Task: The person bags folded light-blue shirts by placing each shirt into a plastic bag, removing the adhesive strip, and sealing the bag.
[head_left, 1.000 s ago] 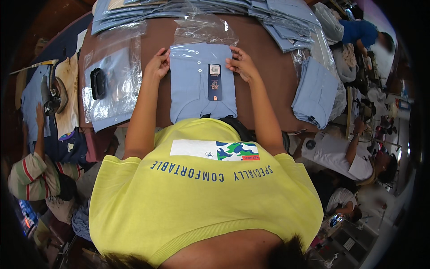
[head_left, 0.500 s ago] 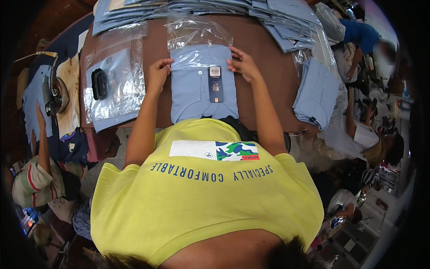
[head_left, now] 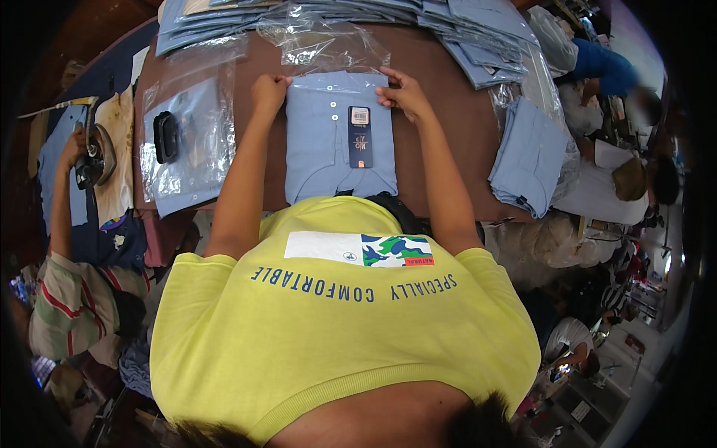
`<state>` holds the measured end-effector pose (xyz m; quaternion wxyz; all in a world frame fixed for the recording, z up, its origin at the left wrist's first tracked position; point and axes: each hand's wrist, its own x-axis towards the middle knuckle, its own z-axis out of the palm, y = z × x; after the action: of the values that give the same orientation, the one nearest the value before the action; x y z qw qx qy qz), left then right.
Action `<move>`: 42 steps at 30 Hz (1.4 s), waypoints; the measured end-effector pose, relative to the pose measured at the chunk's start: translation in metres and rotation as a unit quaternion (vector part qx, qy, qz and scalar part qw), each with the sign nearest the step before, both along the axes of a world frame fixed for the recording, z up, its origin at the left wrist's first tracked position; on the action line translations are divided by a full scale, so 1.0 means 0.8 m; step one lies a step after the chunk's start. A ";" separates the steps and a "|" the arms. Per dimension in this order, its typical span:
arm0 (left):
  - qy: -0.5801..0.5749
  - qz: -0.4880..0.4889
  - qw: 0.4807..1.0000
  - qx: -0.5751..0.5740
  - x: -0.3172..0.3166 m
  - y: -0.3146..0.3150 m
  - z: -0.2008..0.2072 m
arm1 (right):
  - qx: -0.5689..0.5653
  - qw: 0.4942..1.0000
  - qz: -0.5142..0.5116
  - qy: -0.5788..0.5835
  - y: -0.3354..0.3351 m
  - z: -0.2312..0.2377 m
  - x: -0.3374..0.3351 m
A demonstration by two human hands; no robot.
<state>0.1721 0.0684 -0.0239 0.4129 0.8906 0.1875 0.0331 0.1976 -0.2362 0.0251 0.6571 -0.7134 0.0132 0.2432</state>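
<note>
A folded light blue shirt (head_left: 314, 142) with white buttons and a dark hang tag (head_left: 360, 138) lies on the table in front of me. Clear film from a plastic bag (head_left: 328, 51) covers its far edge and spreads beyond it. At the far left corner, my left hand (head_left: 269, 95) is closed, its fingertips pinching the bag's edge. My right hand (head_left: 405, 95) pinches the bag at the far right corner, thumb and forefinger near the film. The shirt's near edge rests close to my body.
Left on the brown table (head_left: 261, 164) lies a bagged blue shirt (head_left: 187, 149) with a black oval object (head_left: 165, 137) on it. Stacked blue shirts (head_left: 478, 45) line the far side; another folded shirt (head_left: 529, 153) lies right. Far left, a co-worker's hand (head_left: 73, 145) holds an iron (head_left: 93, 160).
The film's edge has drawn back toward the shirt's far end, leaving more cloth uncovered. Both my hands have moved slightly away from me. The co-worker's hand has moved onto the iron.
</note>
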 end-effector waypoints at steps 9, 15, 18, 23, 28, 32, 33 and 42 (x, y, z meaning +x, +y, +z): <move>0.140 0.056 0.811 -0.566 -0.001 0.018 0.006 | 0.132 0.988 -0.014 0.078 -0.017 -0.023 0.008; 0.125 0.084 0.663 -0.733 -0.033 0.007 0.015 | 0.296 0.947 -0.027 0.122 -0.027 -0.027 -0.005; 0.131 0.103 0.702 -0.692 -0.039 0.010 0.013 | 0.292 0.950 -0.013 0.110 -0.027 -0.026 -0.014; 0.099 0.046 0.846 -0.522 -0.056 0.012 0.025 | 0.241 0.964 -0.031 0.109 -0.026 -0.028 -0.037; 0.097 0.041 0.865 -0.490 -0.079 0.010 0.019 | 0.172 0.980 -0.035 0.096 -0.023 -0.014 -0.058; 0.077 0.005 0.914 -0.398 -0.087 0.009 0.021 | 0.102 0.991 -0.041 0.071 -0.019 0.002 -0.074; 0.074 -0.015 0.921 -0.383 -0.086 0.009 0.025 | 0.087 0.993 -0.044 0.063 -0.019 0.005 -0.077; 0.029 -0.008 0.929 -0.370 -0.105 0.003 0.026 | 0.074 0.995 -0.044 0.050 -0.025 0.002 -0.099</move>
<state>0.0881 0.0706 -0.0028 0.7075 0.6769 0.1915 -0.0674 0.1182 -0.2559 0.0267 0.7169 -0.6483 0.0594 0.2495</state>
